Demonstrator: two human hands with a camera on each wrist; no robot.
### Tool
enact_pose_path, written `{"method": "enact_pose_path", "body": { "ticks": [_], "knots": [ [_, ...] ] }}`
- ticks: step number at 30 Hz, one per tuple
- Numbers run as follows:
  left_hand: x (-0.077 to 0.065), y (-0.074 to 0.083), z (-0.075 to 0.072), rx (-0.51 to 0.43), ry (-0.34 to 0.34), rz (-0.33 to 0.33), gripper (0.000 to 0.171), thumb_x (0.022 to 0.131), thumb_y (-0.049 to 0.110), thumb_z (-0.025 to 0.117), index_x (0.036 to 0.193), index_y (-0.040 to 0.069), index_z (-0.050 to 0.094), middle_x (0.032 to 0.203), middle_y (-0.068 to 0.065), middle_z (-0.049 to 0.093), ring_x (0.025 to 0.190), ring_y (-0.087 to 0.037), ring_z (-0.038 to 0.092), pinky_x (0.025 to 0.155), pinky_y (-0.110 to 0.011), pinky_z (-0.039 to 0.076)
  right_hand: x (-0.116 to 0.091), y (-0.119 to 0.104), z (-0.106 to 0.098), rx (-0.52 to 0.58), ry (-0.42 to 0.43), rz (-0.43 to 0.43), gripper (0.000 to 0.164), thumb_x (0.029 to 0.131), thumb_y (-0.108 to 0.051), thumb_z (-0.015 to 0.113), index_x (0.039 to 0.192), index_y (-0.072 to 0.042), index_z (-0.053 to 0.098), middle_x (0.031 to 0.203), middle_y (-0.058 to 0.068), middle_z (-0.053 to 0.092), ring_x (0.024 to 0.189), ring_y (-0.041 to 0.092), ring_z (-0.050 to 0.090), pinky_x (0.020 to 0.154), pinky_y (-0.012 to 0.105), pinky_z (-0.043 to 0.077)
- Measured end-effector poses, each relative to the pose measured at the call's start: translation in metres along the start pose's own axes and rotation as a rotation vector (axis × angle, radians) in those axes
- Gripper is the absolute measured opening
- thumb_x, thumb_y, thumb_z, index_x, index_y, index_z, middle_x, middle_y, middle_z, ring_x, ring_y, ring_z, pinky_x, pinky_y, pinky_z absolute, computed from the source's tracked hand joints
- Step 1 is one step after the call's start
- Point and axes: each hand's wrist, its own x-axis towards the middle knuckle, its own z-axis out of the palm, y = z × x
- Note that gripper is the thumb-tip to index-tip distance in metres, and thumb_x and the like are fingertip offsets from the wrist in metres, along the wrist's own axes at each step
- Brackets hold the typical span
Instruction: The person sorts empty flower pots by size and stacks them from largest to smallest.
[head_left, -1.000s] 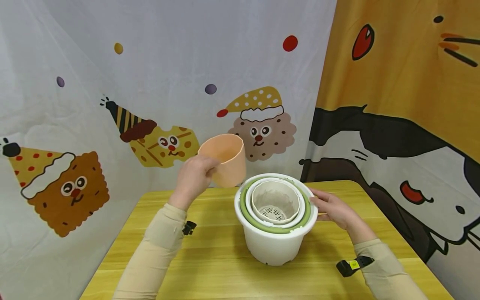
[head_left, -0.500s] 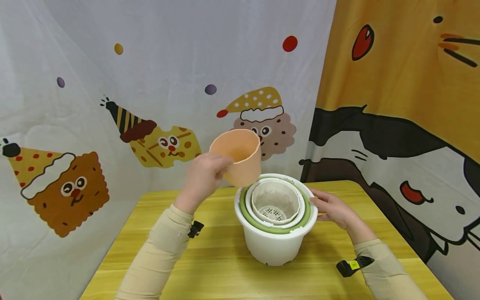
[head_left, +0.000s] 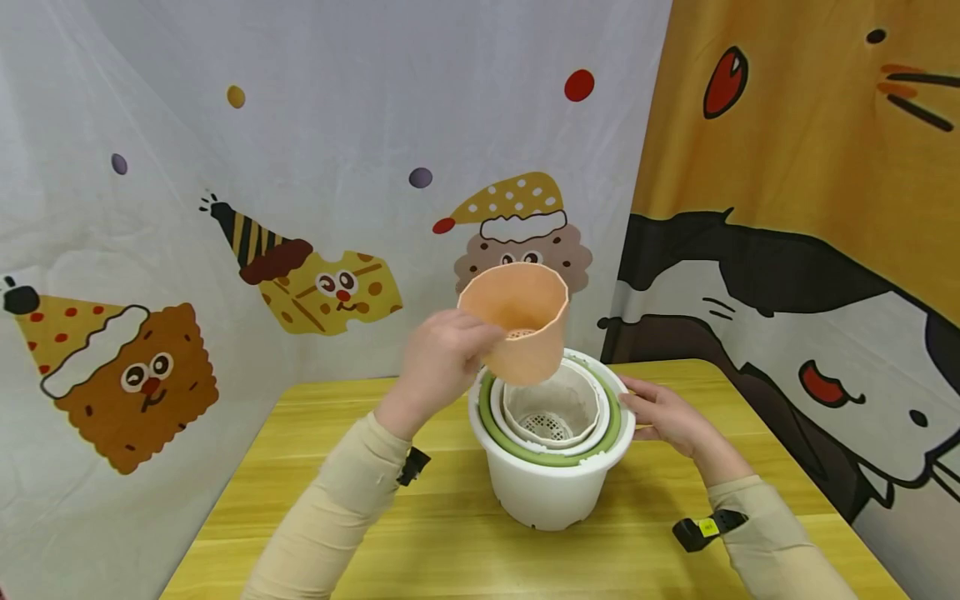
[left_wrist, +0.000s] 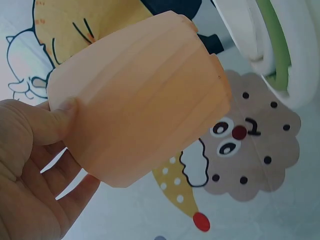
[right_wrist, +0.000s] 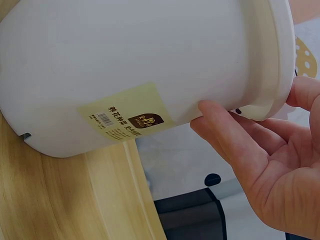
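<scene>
My left hand (head_left: 442,362) pinches the rim of a peach flower pot (head_left: 528,358), thumb on its outer wall in the left wrist view. This pot hangs tilted over a nest of pots, its holed bottom partly showing through the mouth. A large white flower pot (head_left: 543,493) stands upright on the table, holding a green-rimmed pot (head_left: 551,458) and smaller whitish pots; the innermost pot (head_left: 577,398) has a perforated bottom. At the right side, my right hand (head_left: 670,417) holds the large pot's rim, with fingertips against its wall in the right wrist view.
The wooden table (head_left: 262,517) runs back to a white curtain (head_left: 315,167) with cartoon prints. An orange printed curtain (head_left: 825,167) closes off the right side. A label (right_wrist: 125,117) is stuck on the large pot's wall.
My left hand has carried the peach pot rightward, from left of the nested pots to above them, and its mouth now faces me more. The right hand and large pot have stayed put.
</scene>
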Motion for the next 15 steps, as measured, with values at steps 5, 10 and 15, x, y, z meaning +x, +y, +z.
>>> {"method": "enact_pose_path", "body": {
  "ticks": [5, 10, 15],
  "knots": [
    [0.003, 0.008, 0.008, -0.011, -0.018, 0.021, 0.038, 0.072, -0.019, 0.064, 0.092, 0.01, 0.078, 0.083, -0.001, 0.073, 0.079, -0.019, 0.066, 0.076, -0.031, 0.053, 0.001, 0.0, 0.0, 0.006, 0.003, 0.01, 0.063, 0.105, -0.027, 0.049, 0.155, 0.001, 0.022, 0.148, 0.033, 0.036, 0.109, 0.028, 0.064, 0.085, 0.042, 0.057],
    [0.004, 0.014, 0.017, -0.019, -0.036, 0.044, 0.041, 0.069, -0.02, 0.064, 0.094, 0.009, 0.078, 0.087, -0.001, 0.074, 0.079, -0.019, 0.065, 0.077, -0.03, 0.053, 0.0, -0.001, 0.0, 0.013, 0.006, 0.015, 0.063, 0.105, -0.027, 0.05, 0.156, 0.0, 0.023, 0.148, 0.033, 0.036, 0.109, 0.028, 0.064, 0.084, 0.042, 0.057],
    [0.001, 0.018, 0.026, -0.022, -0.061, 0.057, 0.044, 0.066, -0.019, 0.066, 0.096, 0.01, 0.078, 0.089, -0.001, 0.074, 0.081, -0.02, 0.065, 0.08, -0.031, 0.053, 0.0, -0.002, 0.001, 0.013, 0.002, 0.007, 0.064, 0.105, -0.027, 0.05, 0.156, 0.0, 0.022, 0.149, 0.033, 0.034, 0.11, 0.028, 0.063, 0.084, 0.042, 0.057]
  ]
}}
